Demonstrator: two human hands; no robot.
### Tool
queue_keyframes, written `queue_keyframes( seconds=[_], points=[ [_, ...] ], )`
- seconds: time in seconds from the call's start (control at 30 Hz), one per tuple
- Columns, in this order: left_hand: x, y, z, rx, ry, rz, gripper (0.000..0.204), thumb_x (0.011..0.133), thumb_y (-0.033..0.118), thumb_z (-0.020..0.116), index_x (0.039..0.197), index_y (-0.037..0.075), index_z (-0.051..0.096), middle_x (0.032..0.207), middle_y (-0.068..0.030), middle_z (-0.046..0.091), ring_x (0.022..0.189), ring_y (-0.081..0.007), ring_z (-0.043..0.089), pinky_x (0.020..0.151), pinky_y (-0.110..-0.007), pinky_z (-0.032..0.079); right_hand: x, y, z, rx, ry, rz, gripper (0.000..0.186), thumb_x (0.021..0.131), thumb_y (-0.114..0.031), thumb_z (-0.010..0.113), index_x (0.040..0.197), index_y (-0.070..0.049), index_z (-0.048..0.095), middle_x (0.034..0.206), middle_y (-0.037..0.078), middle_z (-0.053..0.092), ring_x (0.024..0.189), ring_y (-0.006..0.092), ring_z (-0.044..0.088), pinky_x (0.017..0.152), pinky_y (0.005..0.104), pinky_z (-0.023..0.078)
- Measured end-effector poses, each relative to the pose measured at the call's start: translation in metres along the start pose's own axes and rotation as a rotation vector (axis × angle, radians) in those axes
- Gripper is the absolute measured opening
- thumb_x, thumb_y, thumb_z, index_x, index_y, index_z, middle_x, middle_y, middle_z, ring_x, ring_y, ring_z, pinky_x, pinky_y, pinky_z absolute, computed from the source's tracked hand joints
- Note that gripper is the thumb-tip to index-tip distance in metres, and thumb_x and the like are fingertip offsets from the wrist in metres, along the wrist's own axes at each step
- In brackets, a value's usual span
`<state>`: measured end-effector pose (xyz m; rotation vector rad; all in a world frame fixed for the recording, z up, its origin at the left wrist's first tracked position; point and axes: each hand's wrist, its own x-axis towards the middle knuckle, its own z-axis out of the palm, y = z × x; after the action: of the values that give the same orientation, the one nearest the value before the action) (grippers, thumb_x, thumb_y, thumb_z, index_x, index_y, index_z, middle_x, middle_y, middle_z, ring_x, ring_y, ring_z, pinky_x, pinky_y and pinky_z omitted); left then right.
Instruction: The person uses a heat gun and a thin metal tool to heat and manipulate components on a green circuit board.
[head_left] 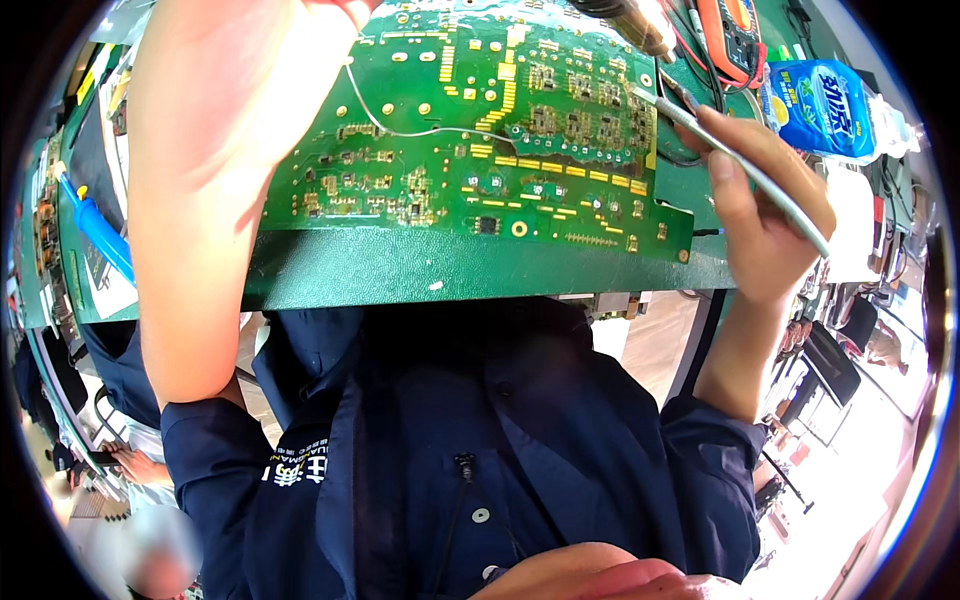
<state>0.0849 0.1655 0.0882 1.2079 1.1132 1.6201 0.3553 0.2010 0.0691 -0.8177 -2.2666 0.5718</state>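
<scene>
Circuit board (470,110) lies flat on the green table (480,275), in front of the person, its near edge a little back from the table's edge and its far part cut off by the upper rim of the view. The right hand (765,210) holds a slim grey tool (755,172) between thumb and fingers, closed around it like a pen. The tool slants across the board's right edge, its tip over a cluster of small parts there; whether the tip touches them I cannot tell. Near that tip, a brass-coloured nozzle (645,28) reaches in from above.

The left hand (260,70) is above the board's left side, its fingers past the upper rim, so I cannot tell whether it is wide, narrow or holding something. Beside it, a thin grey wire (400,134) curves over the board toward the middle. A black chip (486,226) sits near the board's close edge.

Beyond the right hand are an orange meter (728,40) and a blue packet (820,105). A blue pen-like thing (100,235) lies left of the left forearm.
</scene>
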Motion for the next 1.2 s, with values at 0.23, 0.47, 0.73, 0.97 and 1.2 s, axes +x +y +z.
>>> queue_keyframes(
  seconds=[0.23, 0.47, 0.73, 0.97, 1.2],
  points=[
    [-0.002, -0.02, -0.058, -0.212, -0.138, -0.012, 0.043, 0.106, 0.037, 0.048, 0.128, 0.001, 0.056, 0.122, -0.0213, 0.067, 0.105, -0.0236, 0.066, 0.086, -0.036, 0.051, -0.001, -0.008, 0.015, -0.122, 0.068, -0.212, 0.023, 0.077, 0.009, 0.071, 0.099, 0.008, 0.072, 0.082, 0.017, 0.071, 0.072, 0.025, 0.07, 0.065, 0.0294, 0.055],
    [-0.003, -0.02, -0.094, -0.243, -0.353, -0.153, 0.05, 0.107, 0.039, 0.044, 0.135, -0.002, 0.053, 0.119, -0.0227, 0.068, 0.108, -0.0273, 0.065, 0.098, -0.042, 0.047, 0.0, -0.017, 0.015, -0.204, 0.0, -0.254, 0.022, 0.084, 0.007, 0.067, 0.105, 0.012, 0.069, 0.085, 0.024, 0.072, 0.076, 0.0326, 0.072, 0.071, 0.0373, 0.058],
    [-0.005, -0.025, -0.091, -0.25, -0.388, -0.215, 0.056, 0.107, 0.041, 0.042, 0.139, -0.005, 0.051, 0.114, -0.0234, 0.069, 0.112, -0.0305, 0.064, 0.106, -0.046, 0.044, 0.0, -0.02, 0.018, -0.224, -0.015, -0.243, 0.022, 0.086, 0.005, 0.069, 0.107, 0.012, 0.068, 0.085, 0.023, 0.072, 0.076, 0.0323, 0.072, 0.071, 0.0368, 0.058],
    [-0.006, -0.023, -0.08, -0.382, -0.415, -0.263, 0.056, 0.107, 0.041, 0.042, 0.14, -0.004, 0.051, 0.118, -0.0227, 0.067, 0.114, -0.0303, 0.062, 0.105, -0.045, 0.044, 0.001, -0.019, 0.01, -0.176, 0.031, -0.147, 0.021, 0.09, 0.002, 0.065, 0.108, 0.013, 0.067, 0.088, 0.025, 0.071, 0.08, 0.0303, 0.071, 0.074, 0.0356, 0.058],
    [0.004, -0.033, -0.089, -0.385, -0.408, -0.096, 0.051, 0.107, 0.036, 0.044, 0.136, -0.004, 0.057, 0.125, -0.0212, 0.066, 0.113, -0.0306, 0.062, 0.105, -0.046, 0.043, 0.005, 0.004, -0.01, 0.254, 0.063, 0.308, 0.029, 0.096, -0.008, 0.058, 0.117, 0.011, 0.059, 0.097, 0.017, 0.063, 0.082, 0.0183, 0.059, 0.074, 0.0312, 0.049]
  ],
)
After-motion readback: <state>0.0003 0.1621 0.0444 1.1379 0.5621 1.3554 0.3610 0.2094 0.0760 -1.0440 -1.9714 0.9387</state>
